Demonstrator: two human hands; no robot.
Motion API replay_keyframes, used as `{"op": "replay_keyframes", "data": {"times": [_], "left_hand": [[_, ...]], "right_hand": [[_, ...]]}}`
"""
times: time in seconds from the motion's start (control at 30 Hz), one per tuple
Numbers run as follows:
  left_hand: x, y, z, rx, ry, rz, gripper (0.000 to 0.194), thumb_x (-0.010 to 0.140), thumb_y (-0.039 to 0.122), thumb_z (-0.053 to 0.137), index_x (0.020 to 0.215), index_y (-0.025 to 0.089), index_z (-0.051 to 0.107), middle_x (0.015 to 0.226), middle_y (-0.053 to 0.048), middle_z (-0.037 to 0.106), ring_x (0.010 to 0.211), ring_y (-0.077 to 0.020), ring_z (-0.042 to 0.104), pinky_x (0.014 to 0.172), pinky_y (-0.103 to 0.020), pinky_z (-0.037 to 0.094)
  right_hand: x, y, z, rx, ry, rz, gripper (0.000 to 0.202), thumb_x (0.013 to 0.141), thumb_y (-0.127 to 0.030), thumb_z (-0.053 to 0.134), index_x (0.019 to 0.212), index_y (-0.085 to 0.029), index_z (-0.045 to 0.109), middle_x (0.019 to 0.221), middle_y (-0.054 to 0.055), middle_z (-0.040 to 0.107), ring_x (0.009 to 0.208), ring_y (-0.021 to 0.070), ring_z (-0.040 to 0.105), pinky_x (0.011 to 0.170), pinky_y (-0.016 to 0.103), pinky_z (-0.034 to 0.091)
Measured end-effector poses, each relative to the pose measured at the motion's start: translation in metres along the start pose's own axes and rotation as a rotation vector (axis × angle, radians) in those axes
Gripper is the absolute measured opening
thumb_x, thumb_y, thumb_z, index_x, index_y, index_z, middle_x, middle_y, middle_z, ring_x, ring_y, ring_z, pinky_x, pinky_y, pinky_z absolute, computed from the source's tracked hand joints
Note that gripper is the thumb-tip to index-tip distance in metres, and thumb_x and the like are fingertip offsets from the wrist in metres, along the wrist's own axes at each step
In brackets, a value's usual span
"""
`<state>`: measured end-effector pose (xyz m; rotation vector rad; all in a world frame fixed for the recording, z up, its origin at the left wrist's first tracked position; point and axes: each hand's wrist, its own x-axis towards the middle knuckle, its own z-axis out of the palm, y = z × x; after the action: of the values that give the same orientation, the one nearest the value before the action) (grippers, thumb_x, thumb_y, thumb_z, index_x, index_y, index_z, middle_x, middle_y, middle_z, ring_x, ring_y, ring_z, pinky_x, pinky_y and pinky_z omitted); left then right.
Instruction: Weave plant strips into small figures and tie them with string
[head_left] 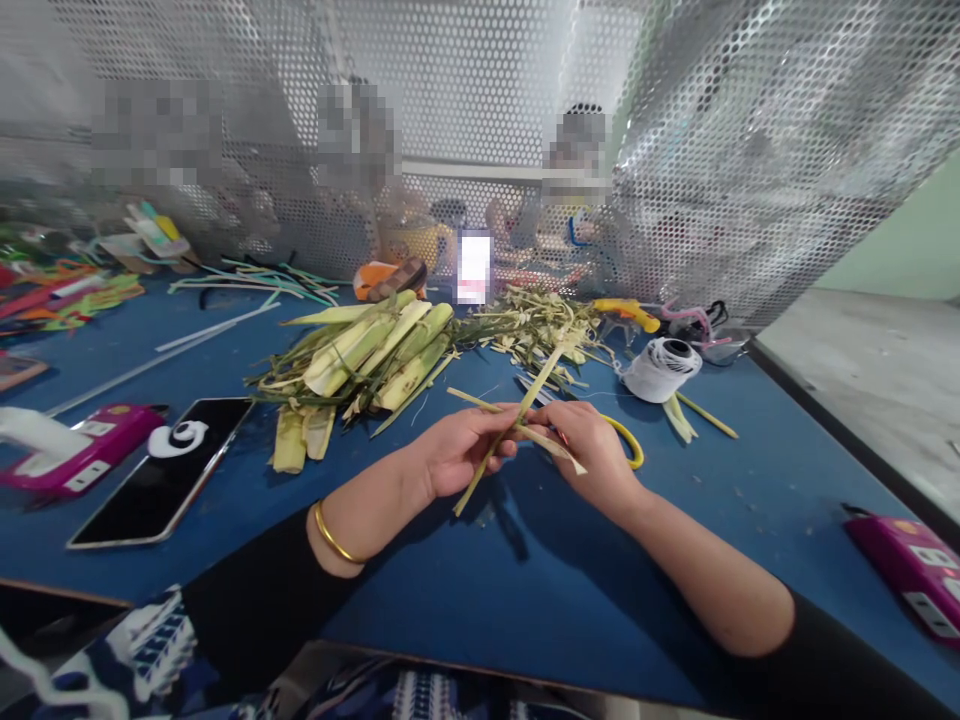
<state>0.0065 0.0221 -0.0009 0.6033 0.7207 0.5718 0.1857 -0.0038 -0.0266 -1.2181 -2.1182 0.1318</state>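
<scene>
Above the middle of the blue table, my left hand and my right hand meet fingertip to fingertip around crossed strips of pale green husk. The left fingers pinch the strips near their crossing, and the right thumb and fingers close on them from the other side. One strip points up and away, one hangs toward me, and others stick out sideways. Just behind the right hand lie scissors with a yellow handle, partly hidden by that hand. Beyond my hands rests a pile of green husks.
Shredded husk scraps lie at the back beside a lit phone. To the right are a white string spool and a yellow glue gun. A dark phone and magenta power strip sit left; a perforated metal screen stands behind.
</scene>
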Motion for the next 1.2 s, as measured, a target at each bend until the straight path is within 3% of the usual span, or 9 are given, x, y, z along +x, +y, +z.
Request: {"op": "replay_keyframes", "data": {"times": [0.13,0.3,0.53,0.7,0.83,0.93,1.0,1.07,1.2], "left_hand": [[-0.002,-0.002,0.003,-0.035,-0.019,-0.045,0.011,0.089,0.014,0.057,0.084,0.010,0.066,0.063,0.001,0.059,0.036,0.0003,0.037,0.033,-0.011,0.025],[-0.003,-0.001,0.005,0.059,0.008,-0.017,0.008,0.085,0.016,0.059,0.078,0.013,0.062,0.056,0.003,0.054,0.035,-0.0021,0.036,0.032,-0.013,0.022],[-0.001,-0.009,0.008,0.398,0.252,0.257,0.011,0.075,0.021,0.071,0.077,0.013,0.064,0.050,0.003,0.055,0.037,-0.0044,0.040,0.036,-0.017,0.026],[0.000,-0.010,0.006,0.321,0.106,0.183,0.019,0.077,0.030,0.070,0.086,0.013,0.066,0.057,0.001,0.060,0.038,-0.0040,0.040,0.037,-0.017,0.029],[0.001,-0.004,0.000,0.283,-0.004,0.154,0.033,0.091,0.037,0.050,0.096,0.010,0.067,0.066,-0.008,0.067,0.040,-0.0061,0.045,0.038,-0.017,0.031],[0.001,0.000,-0.002,0.278,0.000,0.160,0.040,0.094,0.038,0.041,0.096,0.008,0.068,0.070,-0.012,0.070,0.041,-0.0069,0.046,0.036,-0.017,0.028],[0.000,0.001,-0.002,0.314,0.010,0.160,0.038,0.093,0.036,0.043,0.094,0.008,0.069,0.073,-0.013,0.071,0.041,-0.0062,0.045,0.035,-0.017,0.026],[-0.001,0.001,0.000,0.407,0.037,0.167,0.028,0.088,0.031,0.053,0.090,0.009,0.070,0.076,-0.012,0.071,0.041,-0.0049,0.045,0.036,-0.016,0.025],[-0.003,-0.003,0.002,0.632,0.090,0.218,0.014,0.077,0.023,0.066,0.084,0.011,0.070,0.067,-0.005,0.069,0.039,-0.0037,0.045,0.036,-0.016,0.024]], "right_hand": [[0.001,0.003,-0.001,-0.056,-0.020,-0.074,0.020,0.094,-0.023,0.043,0.080,-0.021,0.057,0.076,0.005,0.065,0.075,0.0192,0.059,0.079,0.033,0.041],[0.003,0.004,-0.001,-0.104,-0.039,-0.133,0.021,0.095,-0.024,0.042,0.084,-0.019,0.058,0.075,0.005,0.065,0.075,0.0194,0.060,0.080,0.033,0.041],[0.000,0.004,0.006,-0.148,-0.073,-0.093,0.021,0.092,-0.019,0.046,0.083,-0.019,0.065,0.080,0.008,0.071,0.078,0.0212,0.062,0.077,0.033,0.043],[0.001,0.013,0.007,-0.096,-0.058,-0.021,0.021,0.090,-0.019,0.048,0.083,-0.019,0.068,0.083,0.009,0.071,0.079,0.0218,0.063,0.081,0.036,0.044],[0.003,0.011,0.005,0.102,-0.038,0.029,0.022,0.089,-0.022,0.049,0.083,-0.021,0.069,0.080,0.007,0.070,0.079,0.0212,0.063,0.079,0.036,0.045],[0.005,0.004,0.001,0.406,-0.010,0.147,0.017,0.083,-0.023,0.055,0.090,-0.022,0.069,0.097,0.006,0.070,0.092,0.0211,0.063,0.085,0.036,0.046],[0.007,0.000,-0.002,0.664,0.002,0.282,0.022,0.079,-0.026,0.059,0.099,-0.022,0.067,0.100,0.005,0.070,0.095,0.0207,0.063,0.088,0.036,0.046],[0.007,-0.002,-0.004,0.859,0.014,0.424,0.026,0.076,-0.031,0.063,0.099,-0.020,0.067,0.088,0.003,0.070,0.083,0.0184,0.064,0.082,0.034,0.047],[0.009,-0.002,-0.001,0.920,0.072,0.560,0.023,0.069,-0.040,0.071,0.072,-0.017,0.066,0.066,0.000,0.062,0.059,0.0125,0.055,0.062,0.028,0.045]]}}
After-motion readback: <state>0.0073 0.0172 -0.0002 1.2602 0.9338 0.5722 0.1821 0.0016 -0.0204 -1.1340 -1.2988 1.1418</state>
